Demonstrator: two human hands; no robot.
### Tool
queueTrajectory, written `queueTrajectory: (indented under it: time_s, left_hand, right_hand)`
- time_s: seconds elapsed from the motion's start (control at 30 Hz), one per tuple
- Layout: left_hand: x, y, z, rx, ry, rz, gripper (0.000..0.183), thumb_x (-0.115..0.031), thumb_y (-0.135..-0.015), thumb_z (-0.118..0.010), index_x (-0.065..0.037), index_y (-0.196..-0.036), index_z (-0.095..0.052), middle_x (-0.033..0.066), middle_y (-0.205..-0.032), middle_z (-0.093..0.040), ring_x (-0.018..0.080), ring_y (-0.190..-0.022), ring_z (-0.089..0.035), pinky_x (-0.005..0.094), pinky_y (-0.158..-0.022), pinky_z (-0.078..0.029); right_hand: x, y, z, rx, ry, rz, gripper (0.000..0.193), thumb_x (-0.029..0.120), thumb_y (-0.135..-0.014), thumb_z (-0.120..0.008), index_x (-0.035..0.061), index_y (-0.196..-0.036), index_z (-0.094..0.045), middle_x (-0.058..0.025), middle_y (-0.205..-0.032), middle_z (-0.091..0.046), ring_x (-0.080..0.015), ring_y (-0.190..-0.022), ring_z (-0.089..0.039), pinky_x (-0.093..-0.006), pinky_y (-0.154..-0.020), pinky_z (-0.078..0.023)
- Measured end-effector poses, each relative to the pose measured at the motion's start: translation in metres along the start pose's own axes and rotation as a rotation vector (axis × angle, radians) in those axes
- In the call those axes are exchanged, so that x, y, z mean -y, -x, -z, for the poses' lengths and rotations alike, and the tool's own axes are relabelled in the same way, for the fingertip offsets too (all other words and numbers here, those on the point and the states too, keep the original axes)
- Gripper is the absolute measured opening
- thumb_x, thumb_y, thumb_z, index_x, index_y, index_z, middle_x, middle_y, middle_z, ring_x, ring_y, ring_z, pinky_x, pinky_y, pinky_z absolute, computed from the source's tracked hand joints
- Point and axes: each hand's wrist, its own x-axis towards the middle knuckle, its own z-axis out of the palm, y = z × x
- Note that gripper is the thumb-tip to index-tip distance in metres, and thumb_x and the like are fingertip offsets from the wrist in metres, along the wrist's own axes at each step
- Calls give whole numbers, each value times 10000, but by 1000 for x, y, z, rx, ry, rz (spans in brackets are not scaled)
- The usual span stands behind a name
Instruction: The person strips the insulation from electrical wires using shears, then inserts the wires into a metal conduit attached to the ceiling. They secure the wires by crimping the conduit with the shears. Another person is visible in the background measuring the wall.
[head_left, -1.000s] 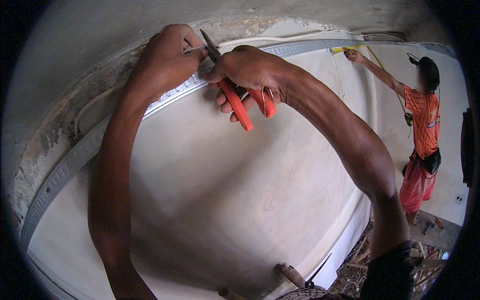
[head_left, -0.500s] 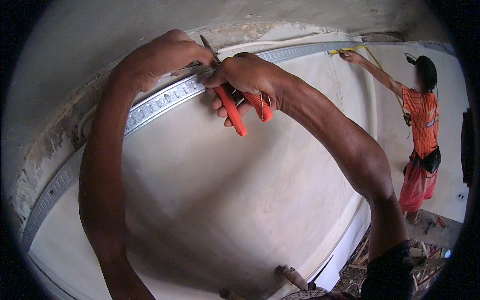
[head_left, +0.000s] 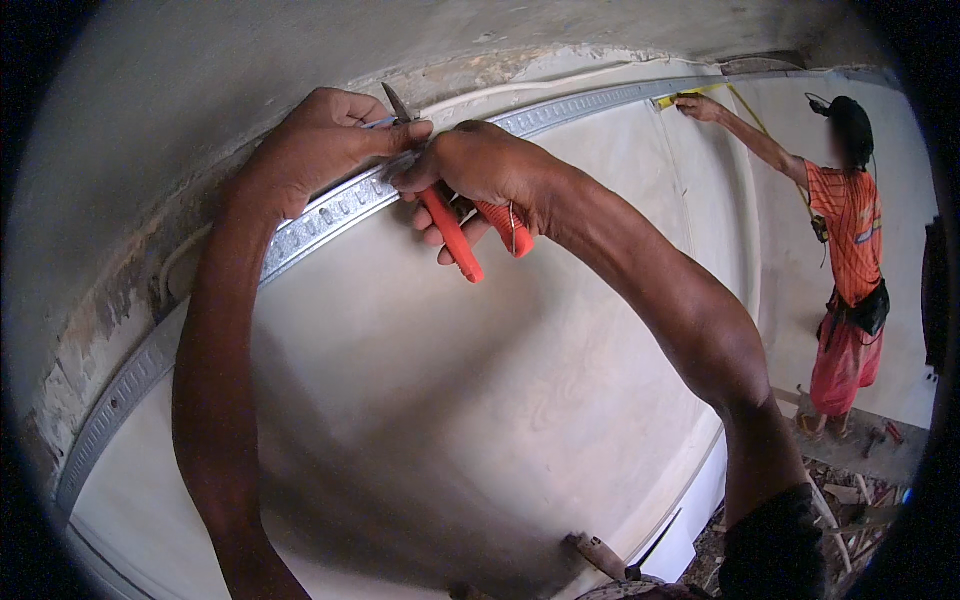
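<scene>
Tin snips with red handles (head_left: 452, 238) are in my right hand (head_left: 478, 165), its fingers curled round the grips. One dark pointed blade (head_left: 396, 102) sticks up above my knuckles, between the two hands. A galvanized, slotted metal track (head_left: 335, 212) curves along the top of the pale wall panel, and the snips cross it. My left hand (head_left: 325, 145) is closed at the upper edge of the track, thumb reaching toward the blade. A thin bluish edge shows by its fingers, but what they pinch is mostly hidden.
The pale wall panel (head_left: 400, 400) fills the middle, under a rough grey ceiling (head_left: 250, 60). At the right a co-worker in an orange shirt (head_left: 850, 230) holds a yellow tape measure (head_left: 690, 95) against the track. Debris (head_left: 850, 500) lies on the floor at lower right.
Both my hands and the snips have shifted slightly left and down in view. My left thumb now stretches straighter toward the blade. The co-worker still holds the tape up.
</scene>
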Motion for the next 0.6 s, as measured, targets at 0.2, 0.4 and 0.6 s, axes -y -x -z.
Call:
queueTrajectory:
  time_s: [0.2, 0.4, 0.6]
  left_hand:
    - [-2, 1, -3, -103, -24, -29, 389, -345, -822, -834, 24, -873, -723, 64, -707, -694, 95, -576, -616, 260, -513, -485]
    - [-4, 0, -5, -153, -39, -57, 397, -349, -787, -860, 24, -819, -727, 45, -652, -668, 81, -571, -589, 257, -502, -453]
    - [-3, -4, -12, -277, -119, -69, 416, -361, -741, -889, 12, -743, -703, 39, -618, -636, 93, -546, -527, 276, -491, -397]
  right_hand:
    - [0, 0, -1, -6, -51, 4, 346, 265, -961, -582, -74, -1021, -612, -174, -892, -638, -272, -739, -684, -478, -583, -626]
    - [2, 6, 1, 7, -76, 14, 241, 208, -961, -598, -31, -980, -614, -139, -868, -634, -241, -743, -664, -438, -610, -629]
    - [1, 10, 2, -8, -133, 28, 216, 203, -975, -591, -11, -975, -616, -125, -842, -628, -230, -738, -652, -426, -632, -630]
